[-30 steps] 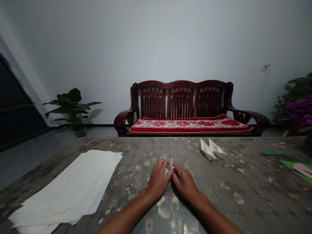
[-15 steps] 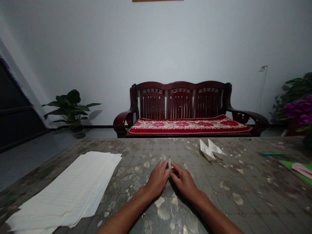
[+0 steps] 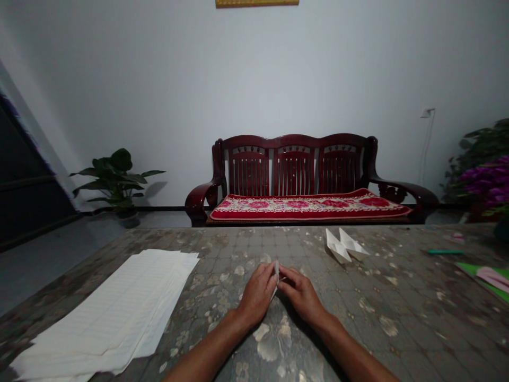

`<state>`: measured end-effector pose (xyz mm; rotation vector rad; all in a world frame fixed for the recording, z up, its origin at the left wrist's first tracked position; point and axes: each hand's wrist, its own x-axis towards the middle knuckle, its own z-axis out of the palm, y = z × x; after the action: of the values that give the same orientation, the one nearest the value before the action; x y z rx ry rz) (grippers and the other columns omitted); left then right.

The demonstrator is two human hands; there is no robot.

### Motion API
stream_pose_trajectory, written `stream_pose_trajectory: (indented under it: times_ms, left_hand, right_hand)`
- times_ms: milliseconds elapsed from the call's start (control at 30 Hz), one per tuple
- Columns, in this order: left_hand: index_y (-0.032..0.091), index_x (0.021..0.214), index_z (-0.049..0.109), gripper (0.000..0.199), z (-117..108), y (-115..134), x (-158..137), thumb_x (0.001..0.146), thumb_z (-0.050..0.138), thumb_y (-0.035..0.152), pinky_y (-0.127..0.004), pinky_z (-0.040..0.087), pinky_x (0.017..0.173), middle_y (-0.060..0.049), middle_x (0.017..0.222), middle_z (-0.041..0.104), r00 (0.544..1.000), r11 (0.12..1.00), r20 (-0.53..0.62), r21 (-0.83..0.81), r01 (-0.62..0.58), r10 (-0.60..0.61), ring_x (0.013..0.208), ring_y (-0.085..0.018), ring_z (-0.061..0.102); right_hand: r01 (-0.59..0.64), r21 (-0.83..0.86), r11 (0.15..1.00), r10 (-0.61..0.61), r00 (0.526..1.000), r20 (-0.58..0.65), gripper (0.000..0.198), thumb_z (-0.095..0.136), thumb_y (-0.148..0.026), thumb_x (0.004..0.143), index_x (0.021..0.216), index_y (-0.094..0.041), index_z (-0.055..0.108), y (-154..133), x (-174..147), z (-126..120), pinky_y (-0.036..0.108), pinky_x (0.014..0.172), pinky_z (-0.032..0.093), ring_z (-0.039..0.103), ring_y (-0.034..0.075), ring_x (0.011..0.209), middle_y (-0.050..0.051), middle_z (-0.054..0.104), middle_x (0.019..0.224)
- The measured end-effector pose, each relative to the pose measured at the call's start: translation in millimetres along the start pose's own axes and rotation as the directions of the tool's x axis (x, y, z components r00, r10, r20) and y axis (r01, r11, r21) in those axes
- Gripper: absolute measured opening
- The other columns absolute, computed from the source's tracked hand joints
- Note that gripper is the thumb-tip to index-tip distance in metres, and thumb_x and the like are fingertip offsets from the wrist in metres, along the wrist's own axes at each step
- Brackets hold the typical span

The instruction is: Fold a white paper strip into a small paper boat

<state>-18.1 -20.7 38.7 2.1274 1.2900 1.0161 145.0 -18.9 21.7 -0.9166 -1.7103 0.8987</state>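
Observation:
Between both hands, above the middle of the table, a small piece of folded white paper (image 3: pixel 277 268) stands on edge. My left hand (image 3: pixel 258 292) is closed on its left side, fingers pressed together. From the right, my right hand (image 3: pixel 301 293) pinches the same paper with thumb and fingertips. Most of the paper is hidden behind the fingers. Beyond my right hand, two folded white paper boats (image 3: pixel 338 248) sit side by side on the table.
A stack of lined paper sheets (image 3: pixel 107 313) lies at the left on the patterned tablecloth (image 3: pixel 222 339). At the right are a green pen (image 3: pixel 445 252) and a green sheet with a pink item (image 3: pixel 493 278). A wooden bench (image 3: pixel 294 141) stands behind the table.
The hands stay in nearly the same place. A little more of the folded paper shows beneath the left hand's fingers. The view has tilted slightly upward.

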Motion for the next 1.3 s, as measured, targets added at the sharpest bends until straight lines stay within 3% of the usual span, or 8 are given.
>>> stream_pose_trajectory:
  times_ms: [233,400,600,867,1100,1300]
  left_hand:
    - [0.018,0.124,0.056,0.034,0,1,0,0.094,0.04,0.02,-0.038,0.047,0.101,-0.011,0.118,0.064,0.999,0.995,0.044,0.101,-0.005,0.001,0.112,-0.022,0.059]
    - [0.018,0.112,0.06,0.031,-7,15,4,0.086,0.043,0.014,-0.036,0.048,0.097,-0.01,0.111,0.066,0.995,0.979,0.069,0.193,0.062,-0.076,0.106,-0.023,0.062]
    - [0.016,0.108,0.061,0.032,-4,24,8,0.084,0.042,0.011,-0.034,0.047,0.096,-0.011,0.11,0.068,0.986,0.968,0.036,0.2,0.152,-0.162,0.105,-0.023,0.064]
    - [0.018,0.111,0.064,0.034,-6,33,8,0.083,0.045,0.013,-0.03,0.047,0.094,-0.009,0.114,0.071,0.975,0.951,0.038,0.231,0.207,-0.221,0.106,-0.023,0.066]
    - [0.019,0.107,0.062,0.033,-5,43,11,0.082,0.042,0.01,-0.033,0.049,0.089,-0.01,0.109,0.07,0.976,0.924,-0.003,0.32,0.209,-0.219,0.101,-0.024,0.067]
    - [0.021,0.105,0.059,0.028,3,34,11,0.09,0.037,0.011,-0.033,0.05,0.087,-0.008,0.103,0.07,0.989,0.959,-0.101,0.25,0.13,-0.108,0.096,-0.023,0.067]
  right_hand:
    - [0.008,0.01,1.0,-0.008,1.0,0.007,0.04,0.06,-0.025,0.087,0.126,-0.026,0.068,1,-1,1,0.038,0.091,0.05,0.065,0.024,0.098,0.005,0.07,0.103]
    - [0.033,-0.069,0.997,-0.034,0.999,-0.005,0.042,0.058,-0.02,0.086,0.127,-0.026,0.068,-3,-1,3,0.035,0.084,0.052,0.066,0.022,0.09,0.004,0.069,0.097]
    - [0.065,-0.166,0.984,-0.076,0.995,-0.064,0.053,0.054,-0.012,0.083,0.133,-0.026,0.063,-3,-4,7,0.035,0.089,0.053,0.065,0.02,0.096,0.006,0.068,0.108]
    - [0.066,-0.166,0.984,-0.088,0.988,-0.125,0.043,0.057,-0.016,0.084,0.125,-0.027,0.065,-11,-4,8,0.032,0.084,0.056,0.066,0.019,0.094,0.005,0.068,0.112]
    - [0.113,-0.308,0.945,-0.162,0.977,-0.137,0.048,0.049,-0.012,0.085,0.131,-0.024,0.058,-16,-6,10,0.034,0.085,0.056,0.065,0.02,0.097,0.008,0.066,0.115]
    - [0.174,-0.456,0.873,-0.254,0.96,-0.121,0.057,0.042,-0.006,0.082,0.136,-0.022,0.053,-11,-8,9,0.038,0.095,0.053,0.063,0.023,0.11,0.011,0.066,0.118]
